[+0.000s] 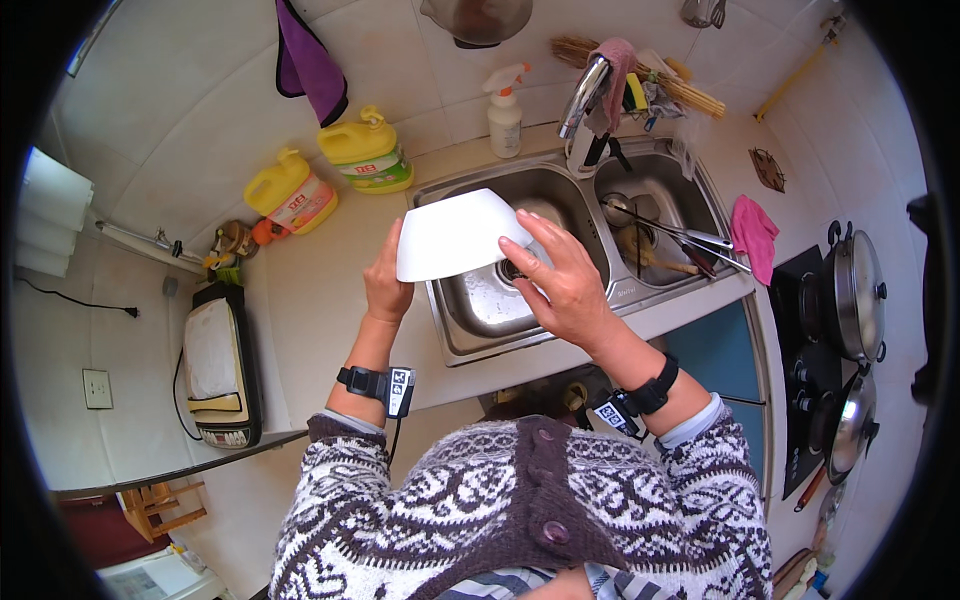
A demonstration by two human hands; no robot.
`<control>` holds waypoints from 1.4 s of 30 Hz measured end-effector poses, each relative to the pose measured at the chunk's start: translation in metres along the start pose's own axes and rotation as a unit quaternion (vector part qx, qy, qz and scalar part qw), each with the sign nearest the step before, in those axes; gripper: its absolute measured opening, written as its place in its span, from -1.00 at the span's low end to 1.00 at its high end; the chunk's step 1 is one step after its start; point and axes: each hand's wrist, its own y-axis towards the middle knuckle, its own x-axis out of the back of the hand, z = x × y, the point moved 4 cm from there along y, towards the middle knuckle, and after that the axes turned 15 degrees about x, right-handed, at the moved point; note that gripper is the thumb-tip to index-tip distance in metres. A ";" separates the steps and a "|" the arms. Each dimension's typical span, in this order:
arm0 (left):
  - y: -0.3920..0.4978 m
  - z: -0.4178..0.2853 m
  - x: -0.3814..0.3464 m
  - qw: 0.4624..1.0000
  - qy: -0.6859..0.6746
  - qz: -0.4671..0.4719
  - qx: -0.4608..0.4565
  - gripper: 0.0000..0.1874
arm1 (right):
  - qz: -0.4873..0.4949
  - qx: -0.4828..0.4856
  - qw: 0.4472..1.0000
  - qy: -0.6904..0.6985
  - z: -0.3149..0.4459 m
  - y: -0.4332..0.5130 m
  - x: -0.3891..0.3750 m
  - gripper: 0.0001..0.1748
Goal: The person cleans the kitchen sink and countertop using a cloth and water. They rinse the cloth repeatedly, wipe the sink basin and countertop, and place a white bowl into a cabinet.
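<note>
A white bowl, tipped with its outer side towards me, is held above the left edge of the sink's larger basin. My left hand grips the bowl at its left side, the fingers partly hidden behind it. At the bowl's right side is my right hand, fingers spread, fingertips at the bowl's edge; whether they press on it is hard to tell. The chrome faucet, with a pink cloth draped over it, stands behind the basins.
Yellow detergent jugs and a white spray bottle line the back of the counter. Utensils and a ladle lie in the smaller basin. A pink rag lies right of the sink, beside a stove with a lidded pot. An electric appliance stands left.
</note>
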 end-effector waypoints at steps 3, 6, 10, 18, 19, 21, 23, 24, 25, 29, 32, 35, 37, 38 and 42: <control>-0.001 -0.004 -0.002 1.000 -0.021 -0.004 0.007 -0.57 | 0.008 0.013 0.999 -0.040 -0.002 0.001 -0.003 -0.38; 0.000 -0.001 -0.004 1.000 -0.009 0.008 0.022 -0.58 | 0.001 -0.005 0.995 -0.098 -0.014 -0.020 -0.011 -0.48; 0.002 0.007 0.000 0.998 -0.037 0.002 0.051 -0.60 | 0.084 -0.109 0.979 -0.151 -0.049 -0.070 -0.034 -0.64; -0.008 0.012 -0.024 0.797 -0.471 0.136 0.352 -0.71 | 0.165 -0.205 0.963 -0.055 -0.076 -0.090 -0.048 -0.35; -0.009 0.014 -0.026 0.804 -0.443 0.121 0.377 -0.70 | 0.187 -0.261 0.947 -0.027 -0.071 -0.082 -0.046 -0.27; -0.009 0.011 -0.028 0.812 -0.447 0.124 0.354 -0.69 | 0.042 -0.148 0.988 0.001 -0.054 -0.045 -0.022 -0.14; -0.007 0.009 -0.031 0.830 -0.412 0.151 0.345 -0.68 | 0.008 -0.108 0.994 0.032 -0.045 -0.019 -0.008 -0.15; -0.008 0.009 -0.033 0.829 -0.385 0.160 0.372 -0.67 | -0.020 -0.067 0.997 0.037 -0.041 -0.008 -0.003 -0.16; -0.005 0.004 -0.033 0.833 -0.402 0.173 0.340 -0.67 | -0.026 -0.060 0.997 0.033 -0.041 -0.002 -0.002 -0.19; -0.007 -0.014 -0.034 0.782 -0.439 0.185 0.403 -0.67 | -0.062 -0.194 0.969 0.137 -0.059 -0.022 -0.027 -0.42; -0.007 -0.024 -0.035 0.701 -0.497 0.211 0.466 -0.67 | 0.226 -0.327 0.886 0.238 -0.075 -0.073 -0.075 -0.65; -0.007 -0.020 -0.048 0.599 -0.519 0.255 0.553 -0.66 | 0.229 -0.356 0.896 0.137 -0.082 -0.117 -0.086 -0.69; -0.007 -0.011 -0.063 0.554 -0.536 0.273 0.575 -0.65 | 0.111 -0.381 0.911 0.116 -0.094 -0.129 -0.081 -0.73; -0.010 -0.006 -0.072 0.526 -0.546 0.282 0.588 -0.65 | 0.039 -0.381 0.917 0.110 -0.096 -0.132 -0.077 -0.75; -0.046 0.021 -0.095 0.510 -0.450 0.311 0.664 -0.65 | 0.124 -0.253 0.959 0.014 -0.085 -0.132 -0.077 -0.74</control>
